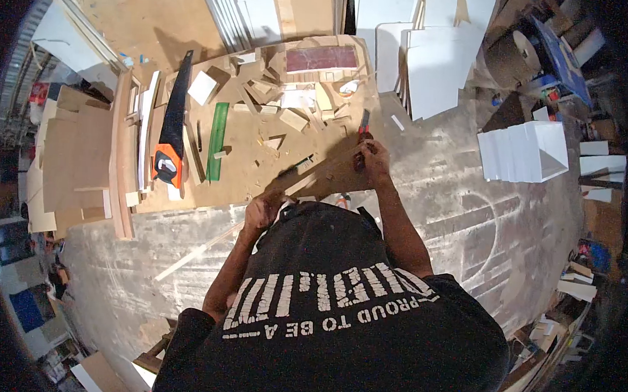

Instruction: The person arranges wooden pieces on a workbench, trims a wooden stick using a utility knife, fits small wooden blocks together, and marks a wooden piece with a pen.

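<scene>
My left hand (261,212) is closed around a long thin wooden strip (198,253) in front of my waist. The strip slants from the lower left up toward the bench's front edge. Closed at the front right of the bench, my right hand (376,161) grips a chisel-like tool (364,125) by its red-and-black handle. Its short grey blade points away from me. A dark pen-like piece (305,161) lies between my hands, near the strip.
On the wooden workbench (248,186) lie a handsaw (171,137) with an orange handle, a green ruler (218,141) and several wood offcuts (293,119). A maroon panel (320,59) lies at the back. White boards (435,72) lean at the right; a white box-like stack (522,152) stands on the floor.
</scene>
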A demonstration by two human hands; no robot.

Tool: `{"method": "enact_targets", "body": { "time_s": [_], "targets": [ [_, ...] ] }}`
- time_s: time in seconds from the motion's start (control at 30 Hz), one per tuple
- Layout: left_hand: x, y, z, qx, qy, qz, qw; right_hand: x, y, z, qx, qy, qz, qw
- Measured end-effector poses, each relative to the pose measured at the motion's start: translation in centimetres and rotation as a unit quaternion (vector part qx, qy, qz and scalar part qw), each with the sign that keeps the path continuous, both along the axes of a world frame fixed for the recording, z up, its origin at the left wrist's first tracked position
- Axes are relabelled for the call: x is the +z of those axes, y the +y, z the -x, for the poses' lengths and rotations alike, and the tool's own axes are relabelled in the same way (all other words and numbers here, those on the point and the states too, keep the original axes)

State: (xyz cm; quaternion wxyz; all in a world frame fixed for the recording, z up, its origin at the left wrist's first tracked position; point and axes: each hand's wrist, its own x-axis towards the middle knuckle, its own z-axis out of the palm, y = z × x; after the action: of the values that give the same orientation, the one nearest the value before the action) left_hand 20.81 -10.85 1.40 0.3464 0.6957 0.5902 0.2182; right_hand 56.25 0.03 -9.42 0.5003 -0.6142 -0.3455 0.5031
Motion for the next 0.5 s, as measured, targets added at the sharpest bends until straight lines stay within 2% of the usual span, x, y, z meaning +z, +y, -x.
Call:
{"method": "enact_targets", "body": {
  "time_s": [0.03,0.13,0.17,0.23,0.27,0.33,0.4,0.43,0.5],
  "targets": [
    [-0.8,0.3,0.4,-0.010,0.002,-0.014,1.000,0.3,-0.2,-0.2,-0.001,0.007,0.001,1.000],
    [-2.3,0.6,1.1,-0.004,0.050,-0.069,0.996,0.5,-0.1,-0.6,0.007,-0.114,0.009,0.993],
    [-3.8,1.4,1.7,-0.017,0.027,-0.057,0.998,0.6,-0.1,-0.7,0.001,-0.139,0.022,0.990],
    [-2.9,1.9,1.8,-0.023,0.059,-0.110,0.992,2.0,0.0,-0.6,-0.007,-0.190,0.048,0.981],
    [-2.4,2.1,1.9,-0.023,0.075,-0.136,0.987,2.9,-0.1,-0.6,-0.001,-0.261,0.026,0.965],
    [-2.5,2.5,2.3,-0.021,0.060,-0.101,0.993,5.4,-0.4,0.1,0.021,-0.396,-0.023,0.918],
    [-2.6,3.1,3.0,-0.013,0.048,-0.066,0.997,6.3,-0.5,1.0,0.052,-0.432,-0.022,0.900],
    [-2.6,3.6,2.9,0.028,-0.010,0.003,1.000,6.7,-0.5,1.3,0.068,-0.450,-0.022,0.890],
    [-5.1,3.4,4.4,0.008,0.068,-0.065,0.996,7.4,-0.6,1.7,0.072,-0.458,-0.052,0.884]
  ]
}}
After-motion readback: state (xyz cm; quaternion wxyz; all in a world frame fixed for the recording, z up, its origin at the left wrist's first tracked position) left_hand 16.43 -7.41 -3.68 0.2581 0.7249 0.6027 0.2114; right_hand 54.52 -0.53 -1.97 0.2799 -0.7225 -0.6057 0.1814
